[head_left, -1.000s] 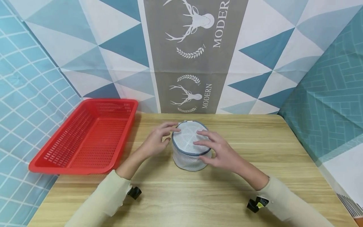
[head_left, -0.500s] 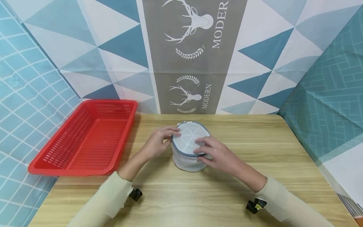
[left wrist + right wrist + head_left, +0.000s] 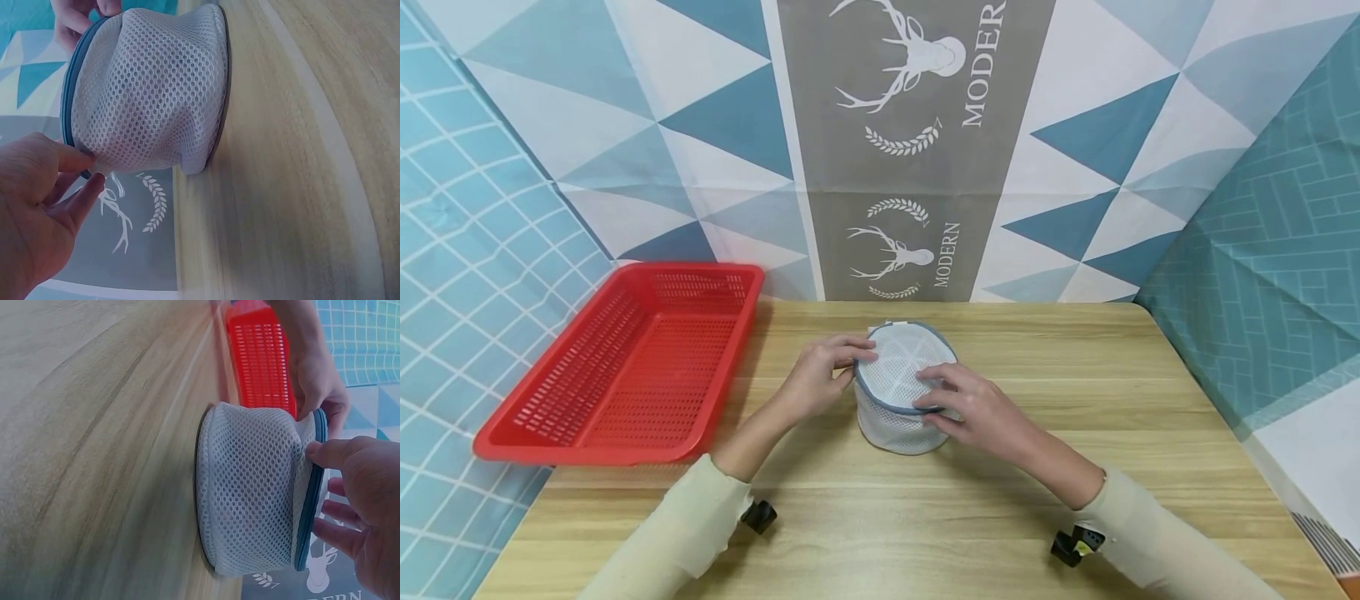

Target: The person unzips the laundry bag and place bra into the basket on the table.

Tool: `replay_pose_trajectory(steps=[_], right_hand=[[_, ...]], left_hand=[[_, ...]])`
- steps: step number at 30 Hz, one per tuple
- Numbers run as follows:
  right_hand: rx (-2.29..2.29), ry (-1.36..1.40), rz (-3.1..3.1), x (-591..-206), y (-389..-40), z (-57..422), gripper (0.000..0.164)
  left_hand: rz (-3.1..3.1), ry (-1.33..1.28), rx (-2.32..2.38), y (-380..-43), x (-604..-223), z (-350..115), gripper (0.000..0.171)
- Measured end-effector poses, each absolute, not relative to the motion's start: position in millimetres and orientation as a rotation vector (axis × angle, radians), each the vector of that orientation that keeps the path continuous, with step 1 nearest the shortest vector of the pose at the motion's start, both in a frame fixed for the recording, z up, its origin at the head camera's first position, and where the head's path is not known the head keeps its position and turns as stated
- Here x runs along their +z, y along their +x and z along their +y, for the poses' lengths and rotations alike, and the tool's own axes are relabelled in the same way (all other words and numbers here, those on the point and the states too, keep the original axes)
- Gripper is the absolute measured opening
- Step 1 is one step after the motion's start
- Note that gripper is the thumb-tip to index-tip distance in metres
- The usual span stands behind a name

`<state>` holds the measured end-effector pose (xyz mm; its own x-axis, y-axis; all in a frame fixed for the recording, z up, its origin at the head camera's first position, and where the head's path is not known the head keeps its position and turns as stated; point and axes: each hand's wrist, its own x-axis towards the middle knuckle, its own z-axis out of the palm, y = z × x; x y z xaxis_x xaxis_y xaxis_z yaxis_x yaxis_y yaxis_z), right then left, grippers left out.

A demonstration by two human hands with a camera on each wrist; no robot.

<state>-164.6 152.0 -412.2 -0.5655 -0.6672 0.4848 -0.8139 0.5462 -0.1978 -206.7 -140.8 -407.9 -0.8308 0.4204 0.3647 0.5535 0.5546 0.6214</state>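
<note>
A round white mesh laundry bag (image 3: 895,354) stands upright on the wooden table, its top edged with a blue-grey zipper band (image 3: 310,506). At the left of that rim, my left hand (image 3: 811,379) pinches the edge, fingertips over the top and thumb against the mesh side (image 3: 144,94). My right hand (image 3: 973,408) grips the rim at the near right; in the right wrist view its thumb presses the mesh wall while the other fingers lie across the top. The mesh wall bulges and creases a little near the thumbs.
To the left, a red perforated plastic basket (image 3: 658,367) sits at the table's edge. The wooden table (image 3: 880,517) meets a patterned backdrop (image 3: 895,167) behind the bag, with blue tiled sheets at both sides.
Both hands have closed in from hovering around the bag to pinching its rim. The bag's top has tilted slightly. Little differs over the last half second.
</note>
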Motion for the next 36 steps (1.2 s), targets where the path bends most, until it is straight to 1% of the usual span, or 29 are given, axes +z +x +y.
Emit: replay_pose_trajectory(steps=[6, 16, 22, 27, 36], right_hand=[[0.557, 1.216, -2.413, -414, -165, 155, 0.026], [0.596, 1.205, -2.375, -421, -170, 162, 0.028], [0.593, 1.204, -2.336, -423, -174, 166, 0.030], [0.593, 1.195, -2.343, -424, -174, 168, 0.029], [0.642, 1.164, -2.359, -423, -170, 166, 0.030]], left_hand=[[-2.617, -0.833, -1.071, -204, -408, -142, 0.034], [-2.598, -0.844, -1.051, -196, -410, -144, 0.024], [-2.623, -0.834, -1.048, -191, -411, -144, 0.022], [-2.627, -0.839, -1.045, -190, -411, -144, 0.024], [-2.593, -0.856, -1.017, -192, -410, -147, 0.036]])
